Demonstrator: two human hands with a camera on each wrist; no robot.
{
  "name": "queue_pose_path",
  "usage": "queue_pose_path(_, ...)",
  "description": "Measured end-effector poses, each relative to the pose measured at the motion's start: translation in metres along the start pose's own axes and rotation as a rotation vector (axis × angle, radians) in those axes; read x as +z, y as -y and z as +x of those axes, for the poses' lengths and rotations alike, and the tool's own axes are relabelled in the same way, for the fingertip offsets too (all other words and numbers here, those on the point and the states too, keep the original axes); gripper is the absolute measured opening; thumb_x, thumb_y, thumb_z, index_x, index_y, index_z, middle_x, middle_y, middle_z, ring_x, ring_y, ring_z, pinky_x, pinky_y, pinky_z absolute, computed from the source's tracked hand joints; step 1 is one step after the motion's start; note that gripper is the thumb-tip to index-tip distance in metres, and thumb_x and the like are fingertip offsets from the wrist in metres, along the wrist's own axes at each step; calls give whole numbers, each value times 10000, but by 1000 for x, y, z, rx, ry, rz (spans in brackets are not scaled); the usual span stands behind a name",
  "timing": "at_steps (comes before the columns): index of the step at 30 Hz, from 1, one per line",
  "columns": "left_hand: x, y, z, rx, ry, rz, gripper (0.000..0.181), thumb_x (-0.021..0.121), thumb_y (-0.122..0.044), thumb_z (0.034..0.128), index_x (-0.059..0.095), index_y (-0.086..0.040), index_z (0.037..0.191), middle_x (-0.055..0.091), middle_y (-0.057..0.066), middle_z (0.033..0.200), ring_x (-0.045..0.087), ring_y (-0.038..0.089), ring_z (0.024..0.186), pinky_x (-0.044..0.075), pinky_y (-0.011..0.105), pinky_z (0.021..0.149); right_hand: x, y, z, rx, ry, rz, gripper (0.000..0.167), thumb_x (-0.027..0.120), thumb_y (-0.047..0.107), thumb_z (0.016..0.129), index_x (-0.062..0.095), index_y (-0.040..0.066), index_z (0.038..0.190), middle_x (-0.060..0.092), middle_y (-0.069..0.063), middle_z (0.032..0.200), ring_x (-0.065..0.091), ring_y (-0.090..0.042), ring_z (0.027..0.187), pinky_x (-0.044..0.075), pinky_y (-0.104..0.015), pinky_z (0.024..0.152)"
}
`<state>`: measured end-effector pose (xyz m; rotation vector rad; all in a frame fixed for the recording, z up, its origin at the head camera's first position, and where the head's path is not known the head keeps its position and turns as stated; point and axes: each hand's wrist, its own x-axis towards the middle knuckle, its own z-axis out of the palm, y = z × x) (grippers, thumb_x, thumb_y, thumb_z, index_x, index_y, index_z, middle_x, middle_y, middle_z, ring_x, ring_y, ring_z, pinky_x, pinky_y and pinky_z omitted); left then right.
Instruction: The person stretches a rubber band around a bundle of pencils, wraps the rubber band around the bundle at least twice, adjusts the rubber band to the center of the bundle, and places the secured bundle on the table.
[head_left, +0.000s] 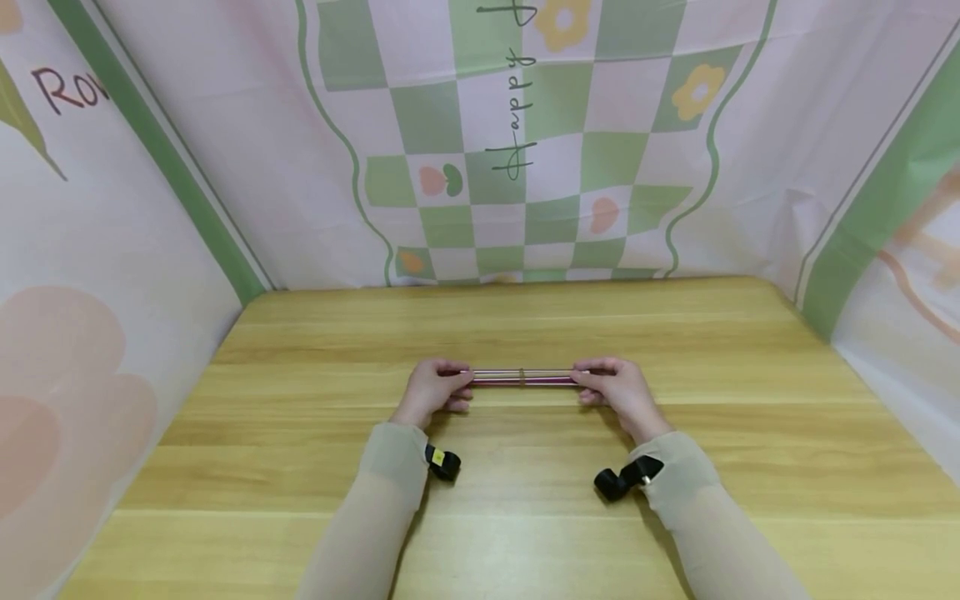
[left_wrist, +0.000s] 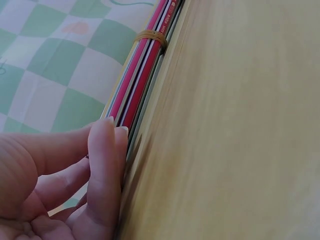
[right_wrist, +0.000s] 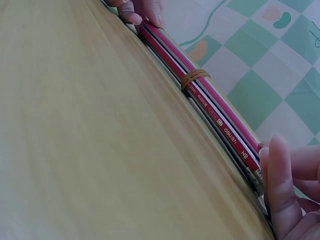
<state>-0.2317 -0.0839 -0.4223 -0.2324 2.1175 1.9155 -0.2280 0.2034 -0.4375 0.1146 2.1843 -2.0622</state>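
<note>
A bundle of pencils [head_left: 495, 377] lies crosswise between my two hands, low over the wooden table. Red and dark stripes run along the pencils [left_wrist: 131, 85], and one carries "HB" lettering near its metal end in the right wrist view. Around the middle of the bundle is a tan rubber band [right_wrist: 195, 78], wound more than once. My left hand [head_left: 435, 390] pinches the left end between thumb and fingers. At the other end, my right hand [head_left: 617, 392] pinches the bundle the same way, its fingertips covering part of the pencil ends.
The wooden table [head_left: 510, 517] extends on all sides of the hands. Behind it hangs a green-and-white checked cloth [head_left: 555, 175], with printed cloth at the left and right too. A black wrist camera [head_left: 444, 463] sits on the left cuff, another camera [head_left: 613, 483] on the right.
</note>
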Motion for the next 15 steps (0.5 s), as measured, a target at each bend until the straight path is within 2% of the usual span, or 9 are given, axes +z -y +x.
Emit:
queue_pose_path(5, -1, 1, 0, 2, 9, -8, 309, 663, -99, 950, 640, 16, 1235, 685, 179, 1101, 674, 115, 712, 611, 254, 617, -1, 1, -1, -24, 19, 23, 340, 693, 32, 903, 607, -156, 1174, 703, 47, 834, 643, -68, 588, 589, -210, 584)
queue_pose_path(9, -3, 1, 1, 5, 18, -21, 309, 655, -116, 959, 634, 15, 1237, 684, 194, 1120, 678, 129, 734, 615, 266, 634, -1, 3, -1, 4, 12, 9, 405, 675, 64, 925, 562, -154, 1248, 706, 69, 836, 630, -54, 594, 586, -200, 594)
queue_pose_path(15, -7, 1, 1, 6, 9, 2, 332, 648, -153, 969, 617, 6, 1258, 678, 180, 1110, 674, 142, 759, 617, 270, 650, -2, 8, -1, 43, 6, 45, 476, 669, 109, 947, 512, -150, 1314, 710, 66, 812, 622, -63, 577, 580, -205, 572)
